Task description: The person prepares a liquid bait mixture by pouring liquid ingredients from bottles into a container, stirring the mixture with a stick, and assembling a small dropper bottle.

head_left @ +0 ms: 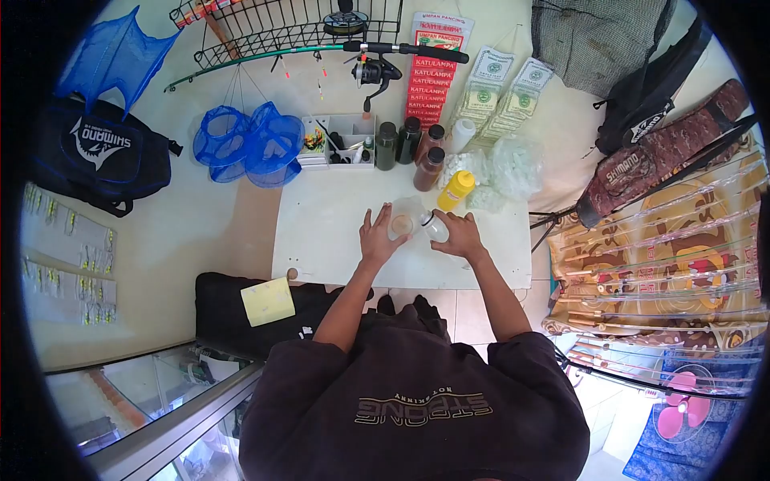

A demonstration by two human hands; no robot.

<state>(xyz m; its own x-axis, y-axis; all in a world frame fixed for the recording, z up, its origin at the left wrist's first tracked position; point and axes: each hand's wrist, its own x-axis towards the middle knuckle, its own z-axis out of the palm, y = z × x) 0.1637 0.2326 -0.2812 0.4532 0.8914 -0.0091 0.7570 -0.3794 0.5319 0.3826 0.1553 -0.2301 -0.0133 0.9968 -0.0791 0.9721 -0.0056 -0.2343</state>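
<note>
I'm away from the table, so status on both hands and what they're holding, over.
Left hand around clear cup. Right hand gripping small bottle, neck end toward cup. Yellow bottle close beyond right hand, not between cup and small bottle.

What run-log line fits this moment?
left hand: holding translucent round container; right hand: holding clear black-ringed bottle, tilted toward it; yellow plastic bottle: on white table

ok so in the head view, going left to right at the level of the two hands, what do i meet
Small hanging packets → left hand → translucent cup → tilted clear bottle → right hand → yellow-brown patterned cloth
</note>
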